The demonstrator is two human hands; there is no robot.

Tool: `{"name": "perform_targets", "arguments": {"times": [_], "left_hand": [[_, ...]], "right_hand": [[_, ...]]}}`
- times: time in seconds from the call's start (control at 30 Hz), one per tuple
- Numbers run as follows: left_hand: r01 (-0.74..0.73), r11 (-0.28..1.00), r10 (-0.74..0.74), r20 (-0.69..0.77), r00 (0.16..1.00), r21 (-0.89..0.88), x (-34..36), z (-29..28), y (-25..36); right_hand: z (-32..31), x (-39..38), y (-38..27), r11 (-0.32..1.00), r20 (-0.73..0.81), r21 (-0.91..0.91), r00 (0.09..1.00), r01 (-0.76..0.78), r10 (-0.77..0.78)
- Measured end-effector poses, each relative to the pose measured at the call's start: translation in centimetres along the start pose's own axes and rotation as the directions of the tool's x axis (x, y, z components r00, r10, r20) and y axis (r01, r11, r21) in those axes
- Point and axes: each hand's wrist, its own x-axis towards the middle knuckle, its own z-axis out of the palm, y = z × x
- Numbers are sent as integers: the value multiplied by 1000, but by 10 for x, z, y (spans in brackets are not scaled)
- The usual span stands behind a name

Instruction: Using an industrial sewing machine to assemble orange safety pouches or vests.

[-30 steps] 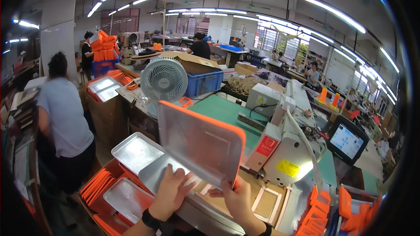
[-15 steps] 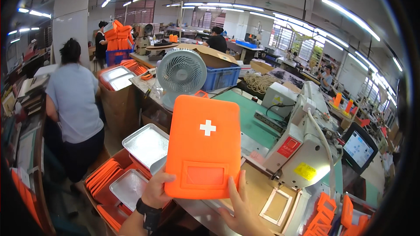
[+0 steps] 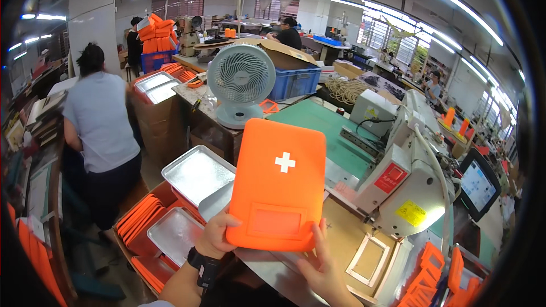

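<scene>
An orange soft-shell first-aid case (image 3: pixel 278 187) with a white cross and a framed window panel is held up in front of me. My left hand (image 3: pixel 216 237) grips its lower left corner, with the thumb on the front and the other fingers mostly hidden behind. A dark band is on that wrist. At the lower right corner, my right hand (image 3: pixel 323 264) has its fingers stretched out, fingertips against the case's edge and the thumb apart below. Right of the case, a white rectangular frame (image 3: pixel 368 258) lies on a tan board (image 3: pixel 344 227) under the industrial sewing machine (image 3: pixel 406 193).
A carton (image 3: pixel 126 244) of orange pieces and metal trays (image 3: pixel 199 173) stands at left. Beyond the case are a fan (image 3: pixel 241 82) and a blue crate (image 3: pixel 296 82). Orange frames (image 3: pixel 424 275) and a screen (image 3: pixel 479 184) are at right. A co-worker (image 3: pixel 102 113) stands at left.
The case and both hands appear a little farther right in the view. My right fingertips have shifted from the panel's lower corner to the case's edge. The background has shifted slightly too.
</scene>
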Motion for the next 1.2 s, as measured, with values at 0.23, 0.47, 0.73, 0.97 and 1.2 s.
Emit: {"name": "perform_targets", "arguments": {"times": [0.23, 0.47, 0.73, 0.97, 1.2], "left_hand": [[25, 1000, -24, -36, 999, 18, -1, 1, 0], [62, 998, -62, 3, 998, -14, 2, -3, 1], [51, 997, -51, 7, 999, -55, 0, -1, 2], [51, 997, -51, -3, 999, -54, 1, -2, 0], [12, 996, -9, 30, 1000, -90, -14, 10, 3]], "right_hand": [[-4, 2, 5, 998, 32, 61, 999, -19, 17], [-4, 2, 4, 996, 29, 92, 1000, -5, 3], [-1, 2, 2, 1000, -4, -23, 1000, 4, -4], [2, 1, 0, 1000, -41, 17, 999, 5, -5], [8, 2, -30, 762, -76, -634, 971, 127, -225]]}}
